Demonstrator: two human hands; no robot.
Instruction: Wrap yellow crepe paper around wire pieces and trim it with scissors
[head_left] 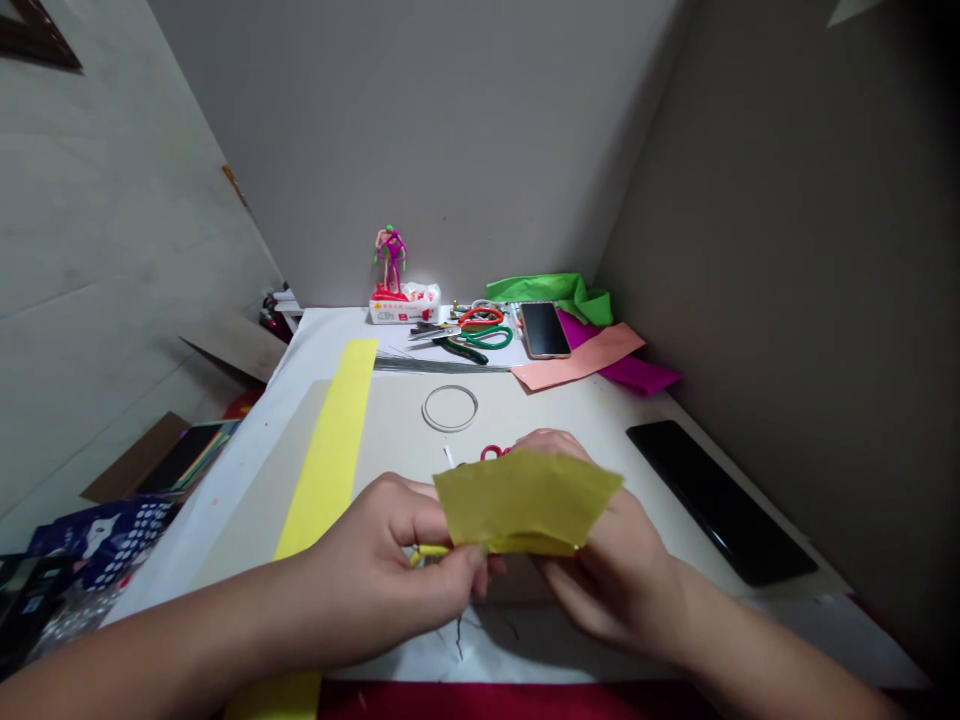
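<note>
A piece of yellow crepe paper is held up over the near part of the table, its lower edge rolled or folded into a narrow band. My left hand pinches that band at the left, thumb in front and fingers behind. From its grip a thin yellow-covered end sticks out to the left. Closed at the paper's right end is my right hand, its upper fingers partly hidden behind the sheet. Red scissor handles show just beyond the paper. Dark thin wire hangs or lies below my left hand.
A long yellow strip lies at left. Beyond my hands are a ring of wire or tape, green-handled scissors, a phone and a tissue pack with a small figure. At right lies a black slab.
</note>
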